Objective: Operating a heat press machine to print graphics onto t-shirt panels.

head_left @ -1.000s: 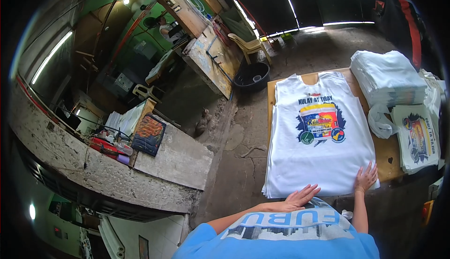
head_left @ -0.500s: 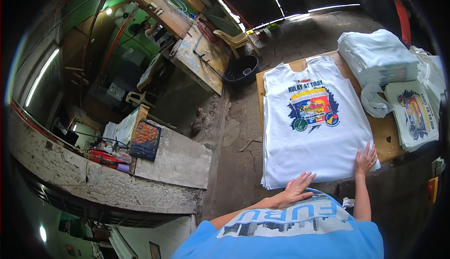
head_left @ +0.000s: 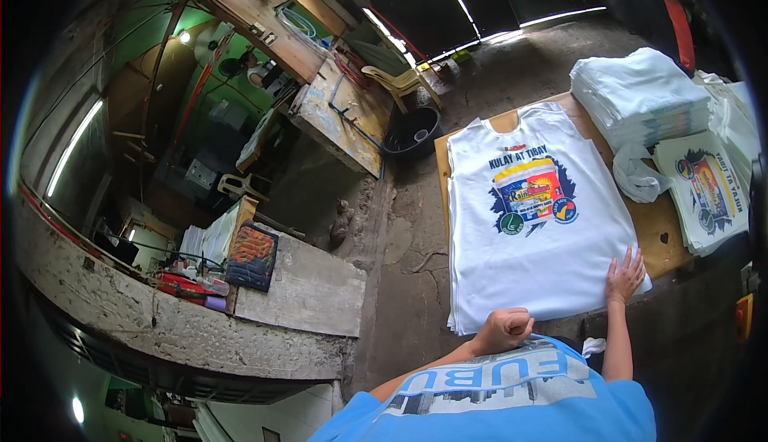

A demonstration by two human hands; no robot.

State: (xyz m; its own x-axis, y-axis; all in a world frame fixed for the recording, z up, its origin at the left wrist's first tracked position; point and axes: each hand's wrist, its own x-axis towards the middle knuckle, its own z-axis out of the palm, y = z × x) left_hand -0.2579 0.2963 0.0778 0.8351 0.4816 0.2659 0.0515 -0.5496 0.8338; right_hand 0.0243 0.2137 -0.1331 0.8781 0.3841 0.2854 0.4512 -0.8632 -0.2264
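Observation:
A stack of white sleeveless shirt pieces (head_left: 528,274) lies flat in front of me, the top one printed with a colourful paint-bucket picture. My right hand (head_left: 625,277) rests on its lower right corner, fingers stretched out over the cloth. At the near hem, my left hand (head_left: 502,330) is closed with its fingers curled in; whether any cloth is caught in them is hidden. Beneath the stack is a wooden table (head_left: 658,238), showing along its right side.
A tall pile of folded white cloth (head_left: 640,94) stands at the table's far right, with printed pieces (head_left: 704,190) and a crumpled white bundle (head_left: 640,174) beside it. Left of the table are a black basin (head_left: 411,132), a beige plastic chair (head_left: 396,82) and a concrete ledge (head_left: 300,282).
My left hand has gone from lying open at the hem to closed, in nearly the same place. My right hand stays flat on the cloth. The view has shifted slightly.

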